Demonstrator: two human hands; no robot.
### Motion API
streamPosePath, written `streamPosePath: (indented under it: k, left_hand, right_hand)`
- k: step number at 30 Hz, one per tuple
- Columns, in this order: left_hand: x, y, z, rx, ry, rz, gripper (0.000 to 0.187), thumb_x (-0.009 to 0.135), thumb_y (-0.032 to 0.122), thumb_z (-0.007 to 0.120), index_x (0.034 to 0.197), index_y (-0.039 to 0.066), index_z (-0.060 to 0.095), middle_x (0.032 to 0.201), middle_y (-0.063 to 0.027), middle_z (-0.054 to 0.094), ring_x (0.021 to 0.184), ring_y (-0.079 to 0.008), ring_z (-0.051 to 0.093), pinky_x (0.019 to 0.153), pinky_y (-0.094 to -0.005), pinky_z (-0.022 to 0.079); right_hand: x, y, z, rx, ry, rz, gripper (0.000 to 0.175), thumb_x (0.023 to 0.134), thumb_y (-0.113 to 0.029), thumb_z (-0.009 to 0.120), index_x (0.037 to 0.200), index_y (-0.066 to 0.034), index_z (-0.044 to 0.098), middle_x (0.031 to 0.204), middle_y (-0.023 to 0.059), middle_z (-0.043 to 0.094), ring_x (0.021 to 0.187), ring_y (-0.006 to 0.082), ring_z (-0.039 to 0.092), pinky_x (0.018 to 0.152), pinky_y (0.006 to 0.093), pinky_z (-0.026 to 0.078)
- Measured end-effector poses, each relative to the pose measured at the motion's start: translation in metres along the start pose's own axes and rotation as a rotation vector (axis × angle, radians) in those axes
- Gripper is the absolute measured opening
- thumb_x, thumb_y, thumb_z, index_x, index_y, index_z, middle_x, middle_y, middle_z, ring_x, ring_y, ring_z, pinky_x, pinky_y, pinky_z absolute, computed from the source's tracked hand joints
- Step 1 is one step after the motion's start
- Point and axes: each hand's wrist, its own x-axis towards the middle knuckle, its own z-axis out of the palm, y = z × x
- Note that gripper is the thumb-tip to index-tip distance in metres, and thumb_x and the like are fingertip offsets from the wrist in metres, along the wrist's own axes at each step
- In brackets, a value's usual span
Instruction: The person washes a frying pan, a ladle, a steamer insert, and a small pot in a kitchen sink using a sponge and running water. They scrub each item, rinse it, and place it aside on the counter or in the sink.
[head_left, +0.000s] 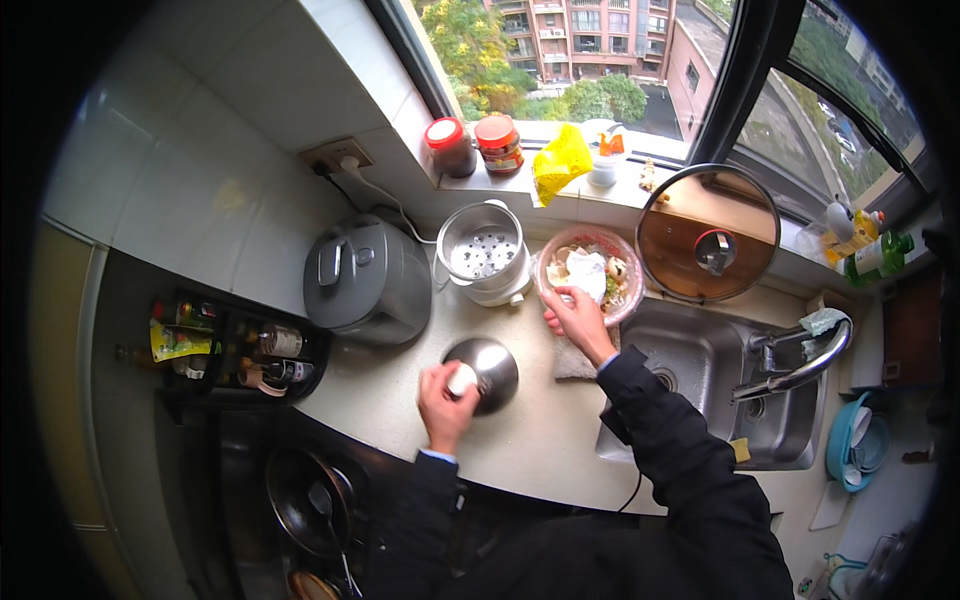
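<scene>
My left hand (447, 405) holds a white egg (461, 379) over a round stainless-steel bowl (495, 375) on the counter. My right hand (577, 319) is at the near rim of a waste bowl (634, 259) lined with a thin plastic bag, its fingers bent; whether they hold anything is unclear. Crumpled white paper (586, 276) and food scraps lie in that bowl. Behind the steel bowl stands a small electric steamer (487, 259) with no lid on it, its perforated metal tray showing.
A grey rice cooker (367, 277) stands left of the steamer. A glass pan lid (709, 232) leans against the sill behind the double steel sink (682, 345). Jars (499, 146) line the sill. At lower left, a wok (307, 502) sits on the stove.
</scene>
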Motion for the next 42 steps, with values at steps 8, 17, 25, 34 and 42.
streamPosePath:
  k: [8, 17, 25, 34, 42]
  left_hand:
    - [-0.080, -0.046, 0.018, 0.024, -0.020, -0.216, 0.035, 0.071, 0.010, 0.078, 0.105, 0.005, 0.072, 0.105, -0.0126, 0.062, 0.092, -0.0293, 0.065, 0.079, -0.0380, 0.056]
    - [-0.076, -0.060, 0.020, 0.047, -0.022, -0.079, 0.035, 0.070, 0.009, 0.077, 0.105, 0.005, 0.071, 0.103, -0.0121, 0.061, 0.093, -0.0306, 0.064, 0.079, -0.0395, 0.055]
    - [-0.072, -0.065, 0.017, 0.049, -0.083, -0.068, 0.034, 0.072, 0.013, 0.077, 0.103, 0.005, 0.071, 0.103, -0.0121, 0.061, 0.095, -0.0312, 0.062, 0.081, -0.0406, 0.053]
    - [0.066, -0.085, 0.061, -0.100, -0.150, -0.364, 0.077, 0.079, 0.045, 0.079, 0.133, -0.002, 0.052, 0.123, -0.0205, 0.059, 0.108, -0.0354, 0.060, 0.092, -0.0429, 0.049]
    - [0.199, -0.154, 0.163, -0.655, -0.303, -0.929, 0.070, 0.084, 0.035, 0.065, 0.140, -0.001, 0.044, 0.131, -0.0211, 0.057, 0.119, -0.0367, 0.058, 0.091, -0.0578, 0.047]
  right_hand:
    - [0.083, -0.039, 0.073, -0.360, 0.063, 0.026, 0.065, 0.091, -0.048, 0.058, 0.106, 0.0152, 0.064, 0.063, 0.0125, 0.069, 0.049, 0.0189, 0.065, 0.049, 0.0319, 0.054]
    - [0.091, -0.044, 0.077, -0.310, 0.101, -0.156, 0.038, 0.090, -0.023, 0.047, 0.087, 0.0068, 0.070, 0.063, 0.0139, 0.070, 0.048, 0.0173, 0.064, 0.044, 0.0316, 0.050]
    - [-0.056, -0.064, -0.034, -0.062, 0.086, -0.046, 0.020, 0.093, -0.013, 0.049, 0.086, 0.0016, 0.060, 0.062, 0.0082, 0.062, 0.044, 0.0124, 0.057, 0.039, 0.0254, 0.041]
    - [-0.238, 0.038, -0.164, -0.422, 0.356, 0.237, 0.018, 0.087, -0.009, 0.053, 0.091, 0.0049, 0.063, 0.060, 0.0104, 0.064, 0.044, 0.0167, 0.062, 0.041, 0.0313, 0.047]
    - [-0.316, 0.066, -0.184, -0.494, 0.502, 0.297, 0.020, 0.085, -0.009, 0.054, 0.097, 0.0042, 0.062, 0.059, 0.0107, 0.064, 0.046, 0.0183, 0.064, 0.044, 0.0321, 0.050]
